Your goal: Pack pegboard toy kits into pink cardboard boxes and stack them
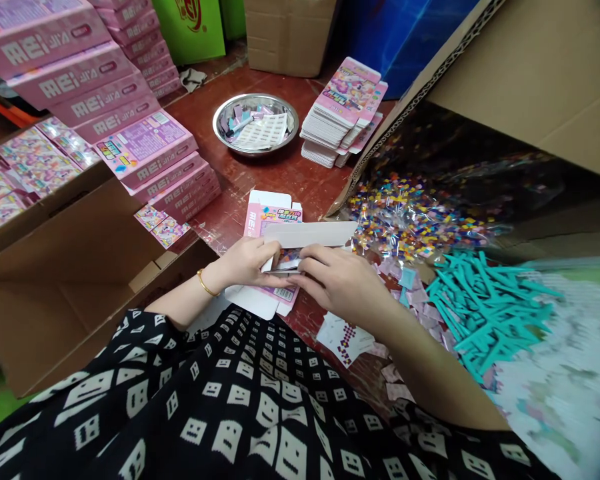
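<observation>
My left hand [247, 262] is closed round the left end of a small cardboard box, its thumb on top and fingers beneath. The box's white flap [311, 235] stands up, and the end facing me is open. At that opening are the bent fingers of my right hand [340, 279], pressed on the edge or on something inside; what they pinch is hidden. Below both hands lies a pink printed carton [273, 215] with white flaps. White printed sheets [344, 340] with a purple pattern rest close to my right wrist.
Stacked pink boxes [175, 175] rise at the left beside an open brown carton [55, 293]. A metal bowl [256, 150] holds papers and packets. Flat printed cartons [333, 123] are piled behind. On the right are bags of coloured pieces [405, 220] and teal plastic sticks [490, 307].
</observation>
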Available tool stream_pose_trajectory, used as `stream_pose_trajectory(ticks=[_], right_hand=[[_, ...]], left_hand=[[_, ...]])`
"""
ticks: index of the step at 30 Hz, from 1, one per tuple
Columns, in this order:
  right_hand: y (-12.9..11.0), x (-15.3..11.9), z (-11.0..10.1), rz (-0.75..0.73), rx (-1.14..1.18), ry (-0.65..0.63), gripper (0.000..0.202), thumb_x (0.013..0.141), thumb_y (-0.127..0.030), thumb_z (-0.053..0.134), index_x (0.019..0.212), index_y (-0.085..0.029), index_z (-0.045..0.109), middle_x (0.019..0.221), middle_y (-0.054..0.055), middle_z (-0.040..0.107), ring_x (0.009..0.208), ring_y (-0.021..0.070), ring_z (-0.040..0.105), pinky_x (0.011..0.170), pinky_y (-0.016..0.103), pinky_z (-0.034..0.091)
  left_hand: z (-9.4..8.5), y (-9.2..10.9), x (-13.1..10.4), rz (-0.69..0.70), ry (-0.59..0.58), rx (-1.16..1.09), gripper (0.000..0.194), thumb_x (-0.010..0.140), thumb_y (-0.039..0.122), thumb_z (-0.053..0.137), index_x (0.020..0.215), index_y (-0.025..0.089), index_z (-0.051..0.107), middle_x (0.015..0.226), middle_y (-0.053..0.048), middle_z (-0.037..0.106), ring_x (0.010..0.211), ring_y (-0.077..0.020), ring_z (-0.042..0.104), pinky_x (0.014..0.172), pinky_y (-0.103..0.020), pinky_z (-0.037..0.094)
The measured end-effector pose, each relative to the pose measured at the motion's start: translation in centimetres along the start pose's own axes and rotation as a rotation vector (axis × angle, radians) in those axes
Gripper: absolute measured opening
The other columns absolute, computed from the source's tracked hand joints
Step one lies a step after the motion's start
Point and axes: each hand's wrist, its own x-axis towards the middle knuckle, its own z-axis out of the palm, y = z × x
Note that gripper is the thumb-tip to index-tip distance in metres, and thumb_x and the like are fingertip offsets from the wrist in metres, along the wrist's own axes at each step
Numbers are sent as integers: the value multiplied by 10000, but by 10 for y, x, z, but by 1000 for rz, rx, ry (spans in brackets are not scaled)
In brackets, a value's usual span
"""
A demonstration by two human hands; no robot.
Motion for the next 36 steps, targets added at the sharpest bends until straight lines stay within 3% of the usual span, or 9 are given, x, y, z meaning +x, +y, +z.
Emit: stream_pose_trajectory(ticks=[9,16,19,21,23,28,30,33,36], right_hand=[[10,-4,-16,-8,32,-199,331,984,-366,533,832,-193,770,848,73,726,715,201,662,645,363,478],[16,1,-24,18,-49,-15,416,952,-522,567,874,-163,762,864,126,720,972,283,663,1064,527,449],[28,0,-7,28,-3,89,330,959,-454,574,991,-174,745,984,134,725,1070,301,649,1098,572,432],[41,-4,8,116,56,278,317,940,-436,603,1151,-219,698,1208,140,683,1227,327,586,1108,606,416],[54,-8,25,206,154,471,446,908,-480,633,1297,-261,612,1360,138,605,1314,332,530,1074,593,454],[64,-4,77,228,455,613,527,915,-566,581,1311,-217,601,1116,126,695,994,251,681,855,426,587],[62,2,90,254,414,646,498,903,-590,582,1207,-208,677,1055,131,694,971,266,675,857,447,581],[63,10,96,259,288,719,493,916,-628,516,972,-195,745,1018,154,652,991,294,661,831,471,574],[64,16,97,182,201,868,292,924,-486,589,930,-221,711,1041,135,641,1015,282,661,838,466,573]], left_hand=[[0,5,5,31,1,-75,391,873,549,666,824,213,471,657,51,599,490,-72,522,445,-202,396],[6,-6,0,-36,79,-93,387,847,518,715,984,209,528,799,15,642,654,-110,638,568,-226,512],[26,-23,-8,-67,374,-26,725,752,555,792,1286,204,449,1080,-75,618,939,-194,676,757,-316,581],[41,-34,-12,-65,590,-9,928,660,571,849,1382,228,377,1172,-96,567,1036,-226,647,837,-362,573],[52,-44,-15,-39,686,-63,927,624,561,872,1365,264,401,1147,-71,571,1016,-216,637,844,-369,560],[50,-60,-11,-85,462,-203,391,791,543,756,980,223,635,875,-29,642,812,-186,625,730,-343,534],[46,-64,-8,-110,394,-206,368,861,566,665,848,200,634,877,-54,640,826,-201,627,738,-362,530],[47,-63,-4,-106,407,-125,338,922,543,586,916,205,596,1108,-115,625,1047,-247,629,861,-428,529],[53,-56,-1,-62,579,-181,275,951,374,603,1165,281,459,1172,-90,620,1092,-218,637,909,-444,525]])
